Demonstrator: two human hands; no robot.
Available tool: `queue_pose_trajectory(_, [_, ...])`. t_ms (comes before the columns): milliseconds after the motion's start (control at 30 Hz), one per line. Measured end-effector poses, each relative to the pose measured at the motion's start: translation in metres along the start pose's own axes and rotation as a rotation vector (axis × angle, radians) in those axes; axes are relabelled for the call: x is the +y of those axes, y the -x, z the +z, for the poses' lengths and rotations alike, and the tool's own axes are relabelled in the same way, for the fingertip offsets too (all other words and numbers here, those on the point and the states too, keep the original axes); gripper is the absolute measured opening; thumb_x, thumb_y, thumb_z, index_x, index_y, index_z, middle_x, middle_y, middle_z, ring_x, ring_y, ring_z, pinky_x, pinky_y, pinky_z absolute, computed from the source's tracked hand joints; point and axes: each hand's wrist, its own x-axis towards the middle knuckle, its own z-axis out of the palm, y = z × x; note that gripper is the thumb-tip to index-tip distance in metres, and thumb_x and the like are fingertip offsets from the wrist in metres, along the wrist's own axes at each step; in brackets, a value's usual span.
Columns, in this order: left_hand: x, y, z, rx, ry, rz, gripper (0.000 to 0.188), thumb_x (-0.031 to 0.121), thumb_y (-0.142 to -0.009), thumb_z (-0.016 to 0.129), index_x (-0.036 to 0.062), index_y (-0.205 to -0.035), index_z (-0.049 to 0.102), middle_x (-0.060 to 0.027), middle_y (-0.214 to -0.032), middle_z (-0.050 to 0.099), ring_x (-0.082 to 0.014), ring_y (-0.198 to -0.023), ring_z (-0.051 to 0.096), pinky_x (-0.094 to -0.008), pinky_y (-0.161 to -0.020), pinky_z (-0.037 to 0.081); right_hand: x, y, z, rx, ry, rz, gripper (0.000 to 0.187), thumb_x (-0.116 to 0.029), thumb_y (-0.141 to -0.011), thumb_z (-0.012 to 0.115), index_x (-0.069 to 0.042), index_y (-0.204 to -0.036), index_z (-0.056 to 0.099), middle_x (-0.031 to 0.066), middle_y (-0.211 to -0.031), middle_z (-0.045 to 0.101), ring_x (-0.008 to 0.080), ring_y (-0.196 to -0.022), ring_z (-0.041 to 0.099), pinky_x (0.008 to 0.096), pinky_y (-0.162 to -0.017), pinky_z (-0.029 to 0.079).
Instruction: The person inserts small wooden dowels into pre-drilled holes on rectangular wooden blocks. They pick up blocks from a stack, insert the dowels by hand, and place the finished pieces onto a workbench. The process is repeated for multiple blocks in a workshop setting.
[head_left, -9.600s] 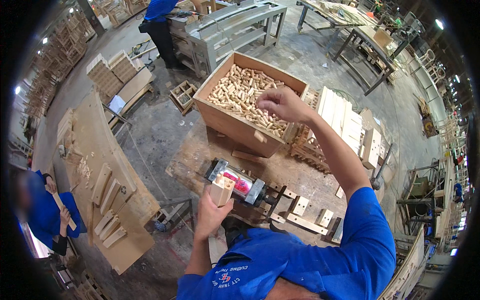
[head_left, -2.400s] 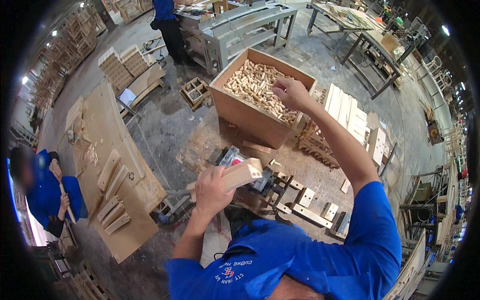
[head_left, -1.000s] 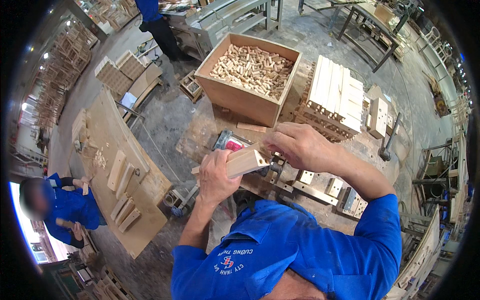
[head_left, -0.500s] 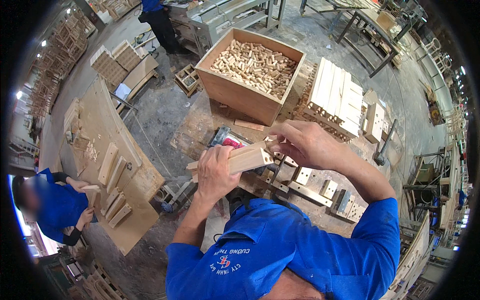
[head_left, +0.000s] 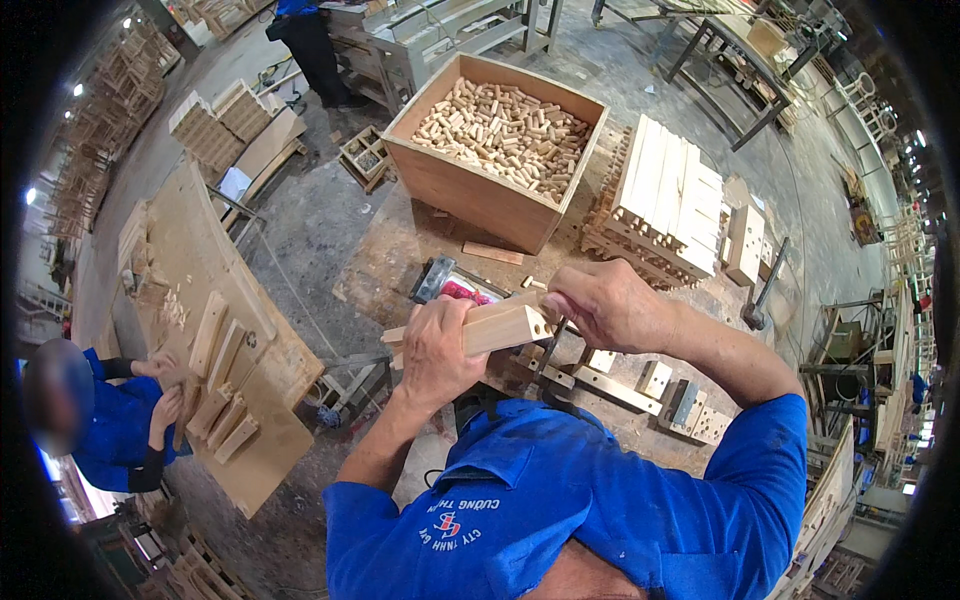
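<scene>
My left hand [head_left: 440, 350] is wrapped round pale wooden bars [head_left: 505, 328], held side by side above the bench and slanting up to the right. Dowel holes show in the nearest bar's right end. At that end my right hand [head_left: 612, 305] is closed in a pinch, its fingertips against the wood. Whatever sits between those fingertips is hidden. Just beyond the bars a wooden box [head_left: 470, 195] holds a heap of short dowels [head_left: 505, 135]. A metal jig [head_left: 615, 388] with wooden blocks lies under my right forearm.
Stacked drilled bars [head_left: 665, 190] stand right of the box, with a hammer [head_left: 765, 290] farther right. A tool with a pink-red part [head_left: 462, 290] lies behind my left hand. At the left, a co-worker [head_left: 120, 410] handles wooden parts at another table [head_left: 265, 465].
My right fingertips have shifted slightly right and down at the bar's end. My left hand keeps its hold. The co-worker's hands and wooden piece have moved toward the parts on their table.
</scene>
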Motion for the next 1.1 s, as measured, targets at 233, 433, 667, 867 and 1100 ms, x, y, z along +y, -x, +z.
queue_pose_trajectory(233, [-0.006, -0.009, -0.003, 0.005, -0.061, 0.005, 0.047, 0.010, -0.074, 0.084, 0.0065, -0.115, 0.062, -0.0136, -0.100, 0.063, -0.0361, -0.093, 0.064, -0.0492, -0.083, 0.048, 0.006, -0.008, 0.004, 0.025, -0.034, 0.088, 0.021, -0.016, -0.109, 0.065, -0.001, -0.094, 0.061, 0.0224, -0.073, 0.061, 0.0460, -0.068, 0.066, 0.0533, -0.062, 0.051])
queue_pose_trajectory(433, [-0.016, -0.011, -0.002, -0.050, -0.087, -0.036, 0.051, 0.010, -0.071, 0.084, 0.0062, -0.116, 0.061, -0.0156, -0.101, 0.063, -0.0401, -0.095, 0.065, -0.0519, -0.085, 0.048, 0.014, -0.016, 0.010, 0.021, -0.061, 0.128, 0.023, -0.014, -0.111, 0.062, 0.000, -0.093, 0.060, 0.0230, -0.074, 0.062, 0.0464, -0.069, 0.065, 0.0516, -0.062, 0.050])
queue_pose_trajectory(667, [-0.023, -0.013, 0.006, -0.003, -0.056, -0.056, 0.046, 0.013, -0.075, 0.084, 0.0063, -0.115, 0.062, -0.0133, -0.100, 0.065, -0.0367, -0.093, 0.065, -0.0497, -0.083, 0.048, 0.014, -0.033, 0.000, -0.047, -0.168, 0.258, 0.034, -0.027, -0.113, 0.059, 0.000, -0.098, 0.070, 0.0248, -0.079, 0.069, 0.0452, -0.075, 0.071, 0.0534, -0.071, 0.056])
queue_pose_trajectory(867, [-0.021, -0.011, 0.006, 0.029, -0.011, -0.116, 0.048, 0.013, -0.073, 0.086, 0.0064, -0.114, 0.064, -0.0144, -0.102, 0.069, -0.0394, -0.096, 0.068, -0.0504, -0.085, 0.050, 0.038, -0.054, -0.025, 0.017, -0.187, 0.423, 0.034, -0.029, -0.115, 0.056, -0.002, -0.100, 0.071, 0.0202, -0.076, 0.069, 0.0385, -0.069, 0.069, 0.0467, -0.069, 0.056])
queue_pose_trajectory(1100, [-0.020, 0.001, 0.010, 0.010, 0.095, -0.229, 0.052, 0.011, -0.073, 0.086, 0.0045, -0.120, 0.064, -0.0202, -0.108, 0.072, -0.0463, -0.098, 0.068, -0.0540, -0.087, 0.053, 0.159, -0.134, -0.022, 0.013, 0.374, 0.437, 0.024, -0.028, -0.103, 0.065, -0.006, -0.099, 0.075, 0.0216, -0.097, 0.078, 0.0405, -0.094, 0.076, 0.0540, -0.083, 0.059])
